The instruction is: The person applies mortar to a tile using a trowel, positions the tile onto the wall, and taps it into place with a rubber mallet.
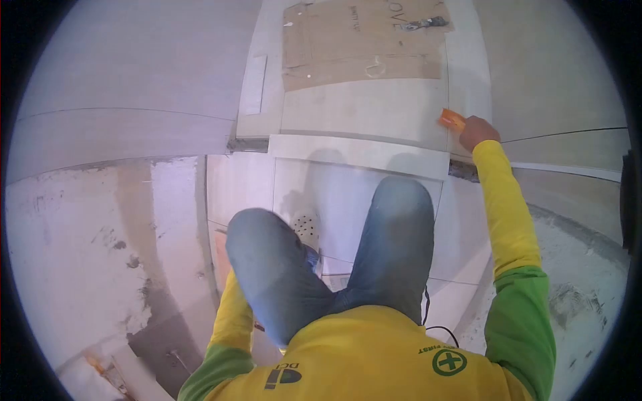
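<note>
My right hand (478, 132) is stretched out to the far right, its fingers wrapped round an orange tool (452, 120). The tool's flat orange end sticks out to the left of the fist, at the pale tiled floor (364, 110); its exact kind does not show. My left hand is hidden behind my bent left leg; only the yellow and green left sleeve (231, 321) shows.
A cardboard sheet (361, 57) lies ahead with a dirty hand tool (424, 24) on it. A narrow tile strip (255, 84) lies to its left. A raised tile edge (358, 152) crosses before my knees. Rough walls flank both sides. A black cable (441, 329) runs by my right hip.
</note>
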Demonstrator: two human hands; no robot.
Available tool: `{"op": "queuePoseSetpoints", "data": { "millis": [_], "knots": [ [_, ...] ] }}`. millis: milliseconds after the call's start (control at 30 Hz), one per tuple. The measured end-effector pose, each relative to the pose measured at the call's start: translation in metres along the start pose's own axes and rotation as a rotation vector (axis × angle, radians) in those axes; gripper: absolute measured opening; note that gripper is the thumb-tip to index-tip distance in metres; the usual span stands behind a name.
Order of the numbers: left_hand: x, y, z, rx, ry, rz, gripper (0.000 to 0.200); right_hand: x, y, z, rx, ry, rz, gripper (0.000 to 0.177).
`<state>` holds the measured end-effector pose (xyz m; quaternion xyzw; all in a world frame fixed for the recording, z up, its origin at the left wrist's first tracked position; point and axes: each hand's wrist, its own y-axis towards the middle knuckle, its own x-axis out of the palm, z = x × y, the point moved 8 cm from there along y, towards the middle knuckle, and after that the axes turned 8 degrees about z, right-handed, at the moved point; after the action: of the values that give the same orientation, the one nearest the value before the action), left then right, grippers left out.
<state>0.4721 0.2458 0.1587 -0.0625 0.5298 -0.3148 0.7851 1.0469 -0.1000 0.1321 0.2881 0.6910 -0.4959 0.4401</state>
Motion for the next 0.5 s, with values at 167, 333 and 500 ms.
{"op": "queuePoseSetpoints", "data": {
  "millis": [167, 333, 500],
  "knots": [
    [0.024, 0.067, -0.007, 0.11, 0.064, -0.021, 0.065, 0.009, 0.006, -0.002, 0.086, -0.007, 0.044, 0.029],
    [0.064, 0.164, 0.03, 0.333, 0.097, -0.091, 0.064, 0.007, 0.002, -0.006, 0.162, -0.072, 0.035, 0.029],
    [0.086, 0.247, 0.106, 0.647, 0.084, -0.115, 0.062, 0.002, 0.006, -0.023, 0.284, -0.103, 0.052, 0.029]
  ]
}}
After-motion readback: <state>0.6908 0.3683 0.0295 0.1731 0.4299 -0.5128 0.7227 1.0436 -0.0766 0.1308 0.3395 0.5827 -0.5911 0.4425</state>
